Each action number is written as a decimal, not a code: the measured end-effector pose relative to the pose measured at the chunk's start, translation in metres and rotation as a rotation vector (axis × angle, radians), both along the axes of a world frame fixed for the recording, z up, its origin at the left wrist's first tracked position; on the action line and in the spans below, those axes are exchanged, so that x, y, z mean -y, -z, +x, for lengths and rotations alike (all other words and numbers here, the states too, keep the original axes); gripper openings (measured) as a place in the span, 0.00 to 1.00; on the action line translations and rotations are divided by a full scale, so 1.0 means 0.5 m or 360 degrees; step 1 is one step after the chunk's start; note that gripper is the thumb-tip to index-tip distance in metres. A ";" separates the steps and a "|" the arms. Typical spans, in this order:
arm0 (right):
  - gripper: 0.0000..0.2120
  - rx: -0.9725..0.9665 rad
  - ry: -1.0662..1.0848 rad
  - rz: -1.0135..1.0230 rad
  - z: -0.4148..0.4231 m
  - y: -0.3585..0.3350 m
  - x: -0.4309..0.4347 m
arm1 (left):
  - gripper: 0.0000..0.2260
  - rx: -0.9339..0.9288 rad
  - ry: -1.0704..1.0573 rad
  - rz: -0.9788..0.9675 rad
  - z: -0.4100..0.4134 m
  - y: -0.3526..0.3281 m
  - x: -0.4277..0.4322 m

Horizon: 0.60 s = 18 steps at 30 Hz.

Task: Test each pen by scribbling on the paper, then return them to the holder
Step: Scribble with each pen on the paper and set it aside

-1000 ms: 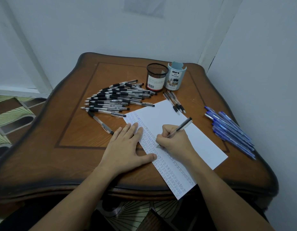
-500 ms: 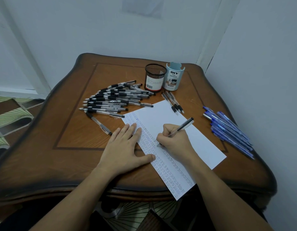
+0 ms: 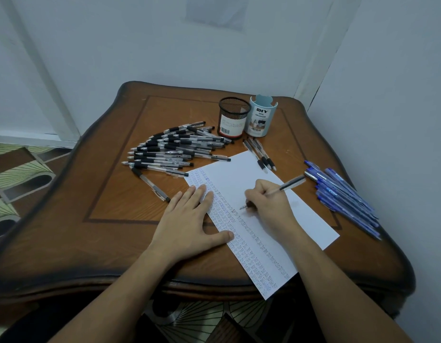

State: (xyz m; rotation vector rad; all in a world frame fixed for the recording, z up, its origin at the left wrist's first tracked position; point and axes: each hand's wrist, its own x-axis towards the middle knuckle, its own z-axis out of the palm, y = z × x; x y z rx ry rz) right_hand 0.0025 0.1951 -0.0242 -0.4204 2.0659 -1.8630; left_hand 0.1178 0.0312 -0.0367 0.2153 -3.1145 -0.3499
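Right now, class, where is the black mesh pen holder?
In the head view, the black mesh pen holder stands near the far edge of the table, right of centre, just left of the pale blue organizer, behind the black pen pile.

Left hand flat, palm down, fingers straight and together, thumb splayed toward the right hand. Right hand curled in a writing grip, pinching a clear black-capped pen, tip down. Both forearms bare.
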 end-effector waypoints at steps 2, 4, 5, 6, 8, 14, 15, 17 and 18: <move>0.20 0.0114 0.0028 -0.0088 -0.003 -0.011 -0.001 | 0.54 -0.0001 0.0003 0.0006 0.000 -0.001 0.001; 0.21 0.0178 0.0029 -0.0141 -0.001 -0.021 -0.001 | 0.53 -0.0009 0.0005 0.0008 0.000 -0.003 0.000; 0.21 0.0208 0.0025 -0.0164 0.002 -0.026 -0.001 | 0.52 -0.0008 0.0005 0.0009 0.000 -0.004 0.000; 0.20 0.0231 0.0023 -0.0155 0.003 -0.029 -0.001 | 0.51 -0.0004 0.0003 0.0011 0.000 -0.004 0.000; 0.20 0.0231 0.0011 -0.0046 0.004 -0.032 0.002 | 0.50 0.0008 0.0004 0.0012 0.000 -0.004 0.000; 0.22 0.0115 -0.0052 0.0148 0.003 -0.039 0.008 | 0.50 0.0021 0.0010 0.0004 0.001 -0.004 0.001; 0.22 0.0077 -0.0054 0.0145 0.005 -0.039 0.010 | 0.49 0.0029 0.0008 0.0006 0.001 -0.004 0.001; 0.22 0.0019 -0.0063 0.0120 0.009 -0.036 0.012 | 0.48 0.0033 0.0001 0.0013 0.000 -0.004 0.001; 0.22 -0.0003 -0.0067 0.0114 0.009 -0.034 0.012 | 0.48 0.0029 0.0001 0.0014 0.000 -0.004 0.001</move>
